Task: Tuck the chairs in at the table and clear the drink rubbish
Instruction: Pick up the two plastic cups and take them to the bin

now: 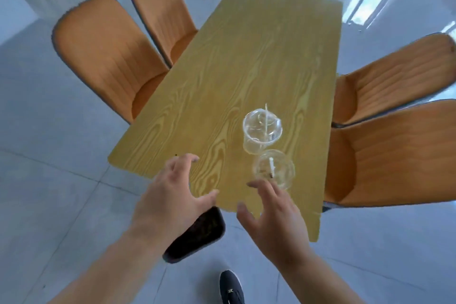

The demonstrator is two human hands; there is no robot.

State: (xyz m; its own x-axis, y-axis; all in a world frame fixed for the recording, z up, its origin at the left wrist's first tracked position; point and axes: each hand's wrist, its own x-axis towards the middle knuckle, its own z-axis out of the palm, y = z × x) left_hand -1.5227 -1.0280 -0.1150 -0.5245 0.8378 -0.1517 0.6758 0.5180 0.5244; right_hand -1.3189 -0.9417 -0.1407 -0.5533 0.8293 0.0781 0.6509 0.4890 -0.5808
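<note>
Two clear plastic cups with lids and straws stand on the wooden table (246,61): the farther cup (261,131) and the nearer cup (274,169), touching each other. My right hand (274,219) hovers open just short of the nearer cup, fingertips almost at its base. My left hand (170,195) is open over the table's near edge, holding nothing. Two orange chairs (103,52) (160,2) sit along the left side, two more orange chairs (394,76) (394,153) along the right, seats partly under the tabletop.
A black bin or dark object (197,234) lies below the table's near edge, under my left hand. My dark shoe (232,289) is on the pale tiled floor (49,180). Windows run along the far wall.
</note>
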